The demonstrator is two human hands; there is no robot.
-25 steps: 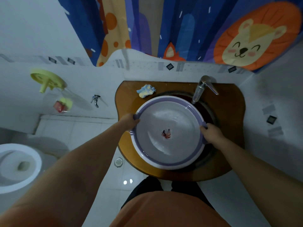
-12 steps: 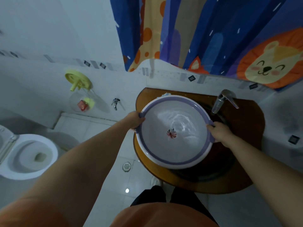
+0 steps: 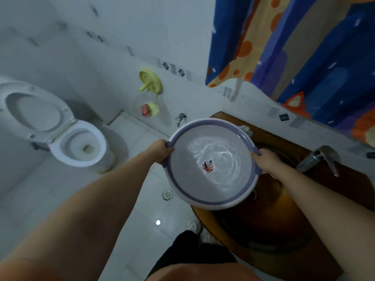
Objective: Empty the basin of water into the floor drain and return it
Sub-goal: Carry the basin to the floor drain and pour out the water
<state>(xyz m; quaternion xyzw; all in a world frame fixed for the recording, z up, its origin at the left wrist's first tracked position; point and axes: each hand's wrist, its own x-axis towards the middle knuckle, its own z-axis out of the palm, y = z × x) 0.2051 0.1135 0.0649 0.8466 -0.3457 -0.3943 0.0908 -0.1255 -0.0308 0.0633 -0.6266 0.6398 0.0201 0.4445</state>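
The round white plastic basin with a purple rim [image 3: 213, 179] is gripped at opposite edges, the left hand [image 3: 162, 150] closed on one side and the right hand [image 3: 265, 162] on the other, probably so that the rippling water [image 3: 215, 157] is kept level. It is held partly over the brown wooden washstand [image 3: 304, 209]. The small round metal floor drain [image 3: 167, 194] is seen below the left-hand grip, close to the basin's edge, so pouring is judged not yet begun.

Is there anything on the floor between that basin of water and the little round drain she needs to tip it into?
Nothing visible. The basin, held by the left hand and right hand, hangs partly past the counter edge, and the drain shows just beside its lower left rim. The tiles around it look bare.
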